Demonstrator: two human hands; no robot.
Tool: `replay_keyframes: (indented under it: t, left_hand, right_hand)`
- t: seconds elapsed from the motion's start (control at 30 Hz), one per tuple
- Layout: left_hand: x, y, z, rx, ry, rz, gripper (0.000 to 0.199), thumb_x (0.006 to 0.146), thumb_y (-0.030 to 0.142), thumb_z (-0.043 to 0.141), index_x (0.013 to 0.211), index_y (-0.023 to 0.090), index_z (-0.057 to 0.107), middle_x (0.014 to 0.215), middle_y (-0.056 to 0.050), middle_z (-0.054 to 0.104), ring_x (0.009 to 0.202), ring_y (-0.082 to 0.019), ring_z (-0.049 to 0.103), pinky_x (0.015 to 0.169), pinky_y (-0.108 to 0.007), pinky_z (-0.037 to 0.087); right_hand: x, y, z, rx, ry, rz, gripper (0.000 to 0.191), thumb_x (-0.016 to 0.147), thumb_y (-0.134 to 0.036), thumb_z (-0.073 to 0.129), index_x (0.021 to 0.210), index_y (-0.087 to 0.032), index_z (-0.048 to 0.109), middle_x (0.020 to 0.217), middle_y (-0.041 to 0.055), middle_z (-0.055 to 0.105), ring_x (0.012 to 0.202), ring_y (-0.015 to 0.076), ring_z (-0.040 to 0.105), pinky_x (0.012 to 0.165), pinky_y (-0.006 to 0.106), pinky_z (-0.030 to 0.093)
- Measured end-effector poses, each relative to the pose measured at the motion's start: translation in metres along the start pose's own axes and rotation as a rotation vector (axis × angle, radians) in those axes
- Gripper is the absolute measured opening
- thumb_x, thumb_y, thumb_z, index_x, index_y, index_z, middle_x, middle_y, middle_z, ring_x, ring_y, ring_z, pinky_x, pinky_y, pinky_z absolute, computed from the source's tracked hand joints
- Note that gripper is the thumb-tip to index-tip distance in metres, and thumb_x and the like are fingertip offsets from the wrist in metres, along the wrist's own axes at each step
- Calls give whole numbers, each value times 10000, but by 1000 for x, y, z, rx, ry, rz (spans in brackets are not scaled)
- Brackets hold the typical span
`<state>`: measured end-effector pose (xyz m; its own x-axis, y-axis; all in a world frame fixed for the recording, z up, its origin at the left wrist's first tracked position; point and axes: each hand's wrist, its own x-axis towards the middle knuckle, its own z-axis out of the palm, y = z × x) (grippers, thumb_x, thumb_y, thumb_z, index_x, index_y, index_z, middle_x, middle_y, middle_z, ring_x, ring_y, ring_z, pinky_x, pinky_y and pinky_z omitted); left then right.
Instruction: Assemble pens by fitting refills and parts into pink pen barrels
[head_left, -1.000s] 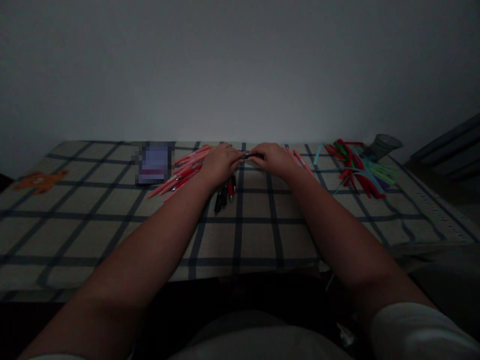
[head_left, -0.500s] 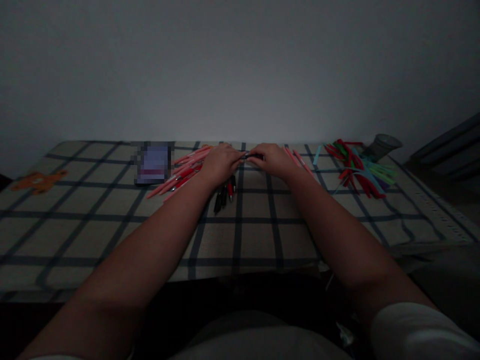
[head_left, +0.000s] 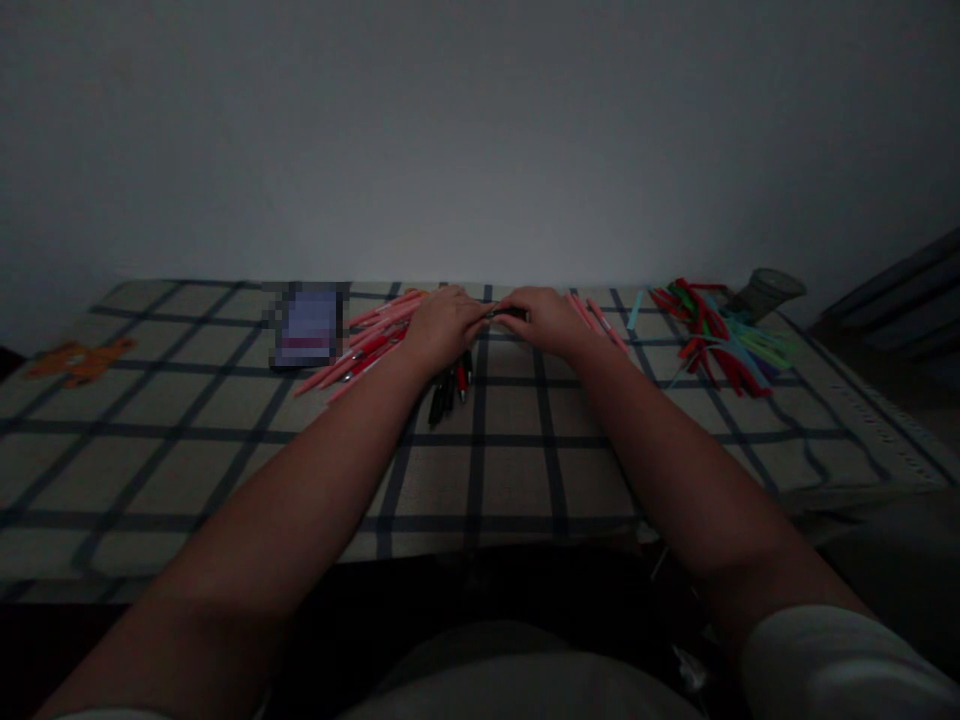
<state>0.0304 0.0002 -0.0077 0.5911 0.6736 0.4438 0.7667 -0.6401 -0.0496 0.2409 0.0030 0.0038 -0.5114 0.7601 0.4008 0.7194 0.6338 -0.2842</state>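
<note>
Between my two hands, above the middle of the cloth, is a slim black pen [head_left: 511, 312], mostly covered by fingers. My left hand [head_left: 444, 325] has its fingers closed around the pen's left end. On the other end my right hand [head_left: 541, 318] pinches with thumb and fingers. Just below my left hand lie several black pens [head_left: 441, 400] and a red pen [head_left: 461, 385]. Pink and red pens [head_left: 367, 345] fan out to the left, partly hidden by my left forearm. A few more pink pens [head_left: 600, 318] rest beyond my right wrist.
A checked cloth [head_left: 510, 480] covers the table, which meets a plain wall. At left are an orange bear-shaped piece [head_left: 81, 362] and a blurred-out flat item [head_left: 307, 328]. Coloured strips [head_left: 712, 340] and a tipped grey cup [head_left: 769, 290] lie at right.
The pen between my hands has turned slightly, with a lighter glint showing on it. Both hands stay in nearly the same place.
</note>
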Motion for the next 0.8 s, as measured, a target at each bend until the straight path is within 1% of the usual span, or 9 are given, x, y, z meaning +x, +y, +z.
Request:
replay_keyframes:
  t: [0.2, 0.33, 0.53, 0.7, 0.8]
  left_hand:
    - [0, 4, -5, 22, -38, -8, 375, 1071, 340, 492, 1345, 222, 719, 1091, -112, 772, 1077, -264, 639, 928, -370, 448]
    - [0, 6, -6, 23, -28, -10, 381, 1069, 350, 494, 1358, 235, 715, 1060, -112, 768, 1053, -264, 641, 914, -373, 447]
    - [1, 5, -4, 21, -20, -3, 385, 1075, 360, 479, 1338, 223, 725, 1108, -110, 778, 1068, -261, 644, 928, -374, 456]
    - [2, 4, -4, 30, -30, 5, 374, 1074, 360, 485, 1361, 260, 704, 1135, -78, 778, 1079, -242, 648, 949, -363, 451]
    - [1, 5, -6, 48, -45, -16, 375, 1071, 370, 489, 1344, 242, 712, 1128, -90, 772, 1081, -244, 646, 936, -359, 451]
  right_hand:
    - [0, -2, -1, 29, -3, 6, 238, 950, -253, 657, 1124, -191, 808, 1118, 107, 793, 1010, 237, 696, 886, 336, 482]
    - [0, -1, 2, 29, 6, 5, 245, 943, -257, 664, 1125, -187, 812, 1107, 112, 794, 1011, 247, 696, 877, 340, 479]
    - [0, 1, 3, 36, 17, -18, 260, 948, -267, 641, 1132, -198, 812, 1116, 106, 790, 1013, 247, 686, 883, 348, 472]
    - [0, 0, 0, 6, 2, -21, 282, 952, -279, 634, 1160, -188, 802, 1109, 114, 784, 985, 243, 676, 863, 342, 458]
    - [0, -1, -1, -14, -5, -20, 289, 947, -292, 639, 1158, -172, 797, 1096, 120, 779, 958, 239, 665, 840, 333, 445]
